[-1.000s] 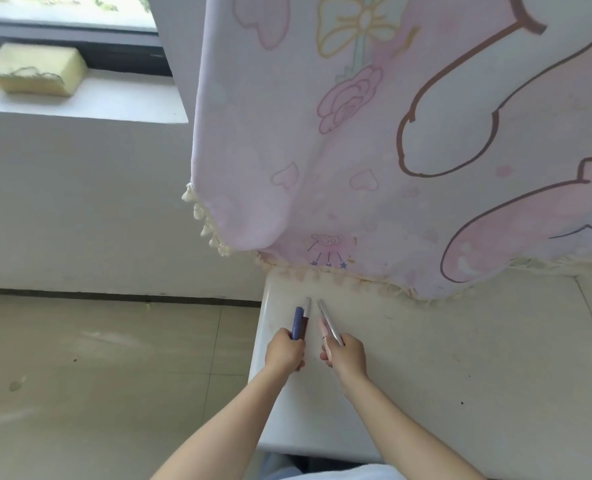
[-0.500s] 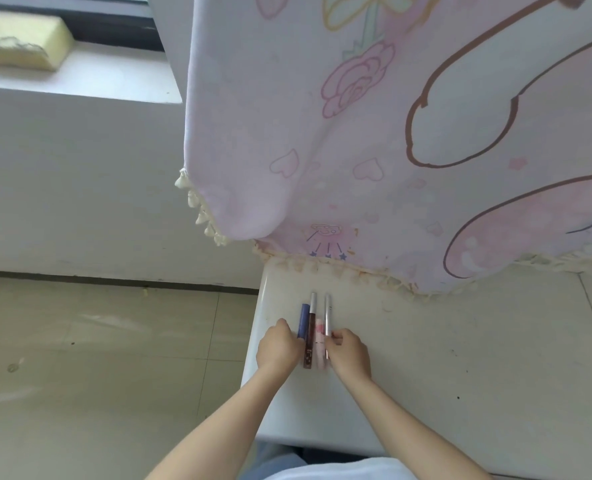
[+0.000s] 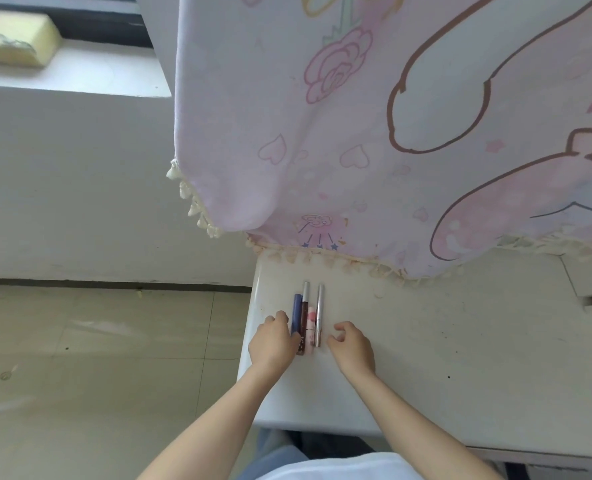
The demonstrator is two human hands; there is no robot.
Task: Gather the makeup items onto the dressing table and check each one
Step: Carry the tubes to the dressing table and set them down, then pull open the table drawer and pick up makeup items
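Note:
Several slim makeup tubes lie side by side on the white dressing table (image 3: 443, 341), near its left edge. From left to right they are a blue tube (image 3: 296, 311), a dark maroon tube with a silver cap (image 3: 304, 306), a short pink tube (image 3: 310, 325) and a silver tube (image 3: 319, 313). My left hand (image 3: 273, 342) rests against the blue tube with loosely curled fingers that touch the tubes' near ends. My right hand (image 3: 351, 346) sits just right of the silver tube, fingers loosely curled, holding nothing and apart from it.
A pink printed cloth with a tasselled hem (image 3: 391, 133) hangs over the back of the table. The table's left edge drops to a tiled floor (image 3: 97, 358). A yellow sponge (image 3: 13, 39) lies on the windowsill at the top left.
Both hands laid the raised tubes down on the table and pushed them together into a row. My right hand has since drawn away to the right and let go.

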